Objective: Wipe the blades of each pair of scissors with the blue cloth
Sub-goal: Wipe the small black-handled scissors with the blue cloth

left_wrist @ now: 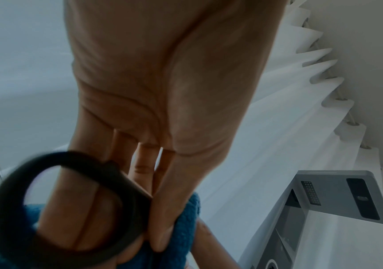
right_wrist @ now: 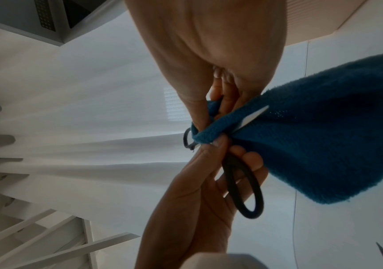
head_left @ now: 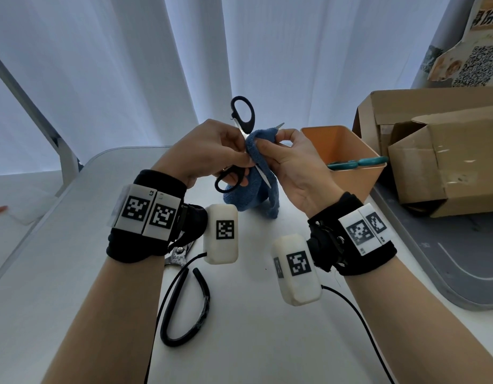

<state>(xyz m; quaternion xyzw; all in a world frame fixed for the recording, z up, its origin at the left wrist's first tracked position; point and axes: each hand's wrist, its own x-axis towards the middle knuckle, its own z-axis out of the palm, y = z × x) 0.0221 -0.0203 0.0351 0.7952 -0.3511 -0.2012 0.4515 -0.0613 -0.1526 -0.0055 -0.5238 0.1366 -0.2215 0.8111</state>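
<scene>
A pair of black-handled scissors point(head_left: 243, 114) is held up over the white table point(head_left: 73, 259), spread wide apart. My left hand point(head_left: 214, 151) grips it near the pivot, fingers through the lower loop point(left_wrist: 70, 200). My right hand point(head_left: 284, 151) pinches the blue cloth point(head_left: 260, 139) around one blade, whose tip point(head_left: 281, 125) sticks out beyond the cloth. The other blade point(right_wrist: 252, 116) lies bare against the cloth point(right_wrist: 324, 145). The rest of the cloth hangs down to the table. A teal-handled pair point(head_left: 356, 162) lies across an orange bin point(head_left: 348, 139).
Larger scissors with black handle loops point(head_left: 184, 300) lie on the table under my left wrist. Cardboard boxes point(head_left: 439, 151) stand at the right behind the bin, on a grey mat point(head_left: 433, 259). White curtains hang behind the table.
</scene>
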